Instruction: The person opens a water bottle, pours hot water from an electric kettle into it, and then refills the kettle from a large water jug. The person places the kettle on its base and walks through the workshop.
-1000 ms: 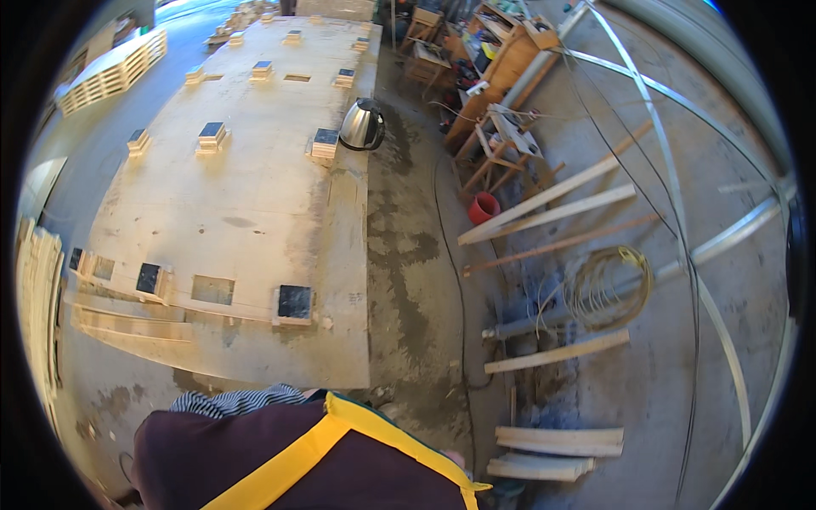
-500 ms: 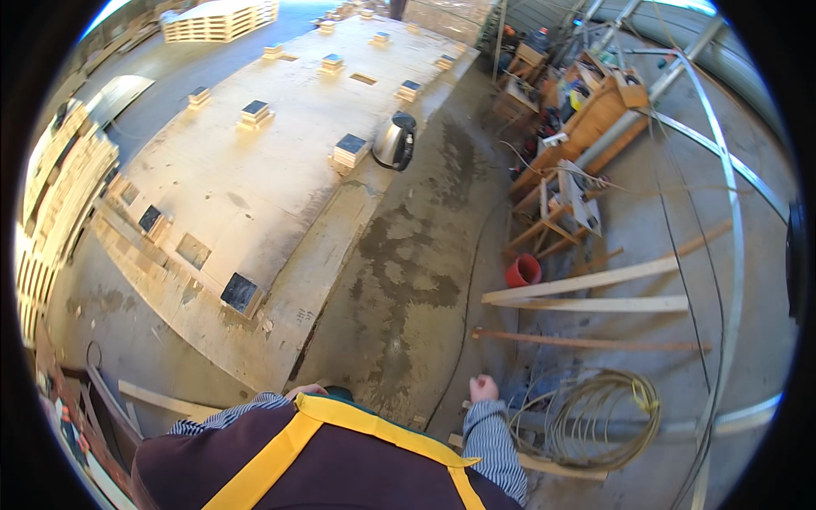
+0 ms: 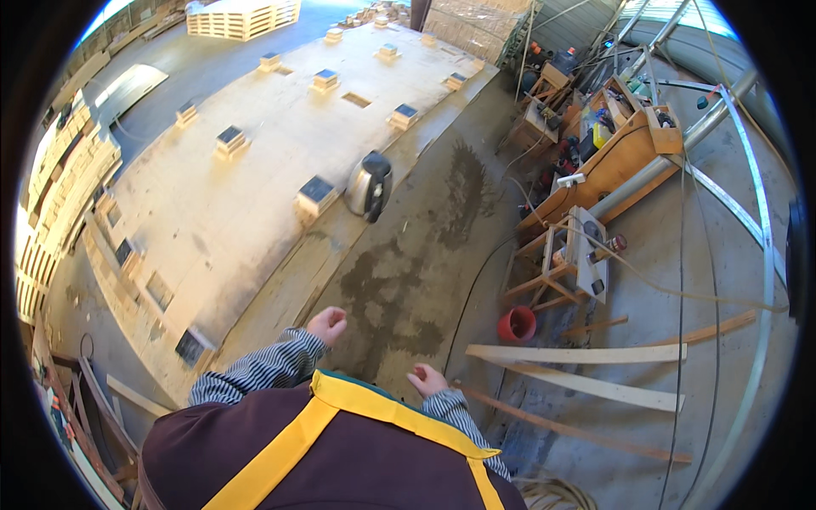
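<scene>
Both hands hang empty and loosely curled: left hand (image 3: pixel 327 324), right hand (image 3: pixel 427 379). Nothing is handled yet; the metal kettle (image 3: pixel 370 185) stands at twelve o'clock on the plywood surface (image 3: pixel 246 212), well apart.

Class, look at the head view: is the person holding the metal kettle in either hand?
No. Both the left hand and the right hand are empty, while the kettle stands apart on the edge of the wooden platform.

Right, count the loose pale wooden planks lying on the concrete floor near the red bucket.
3: a pale wooden plank just right of the red bucket, a second angled below it, and a darker thin one nearest the right hand. Others may be hidden.
</scene>
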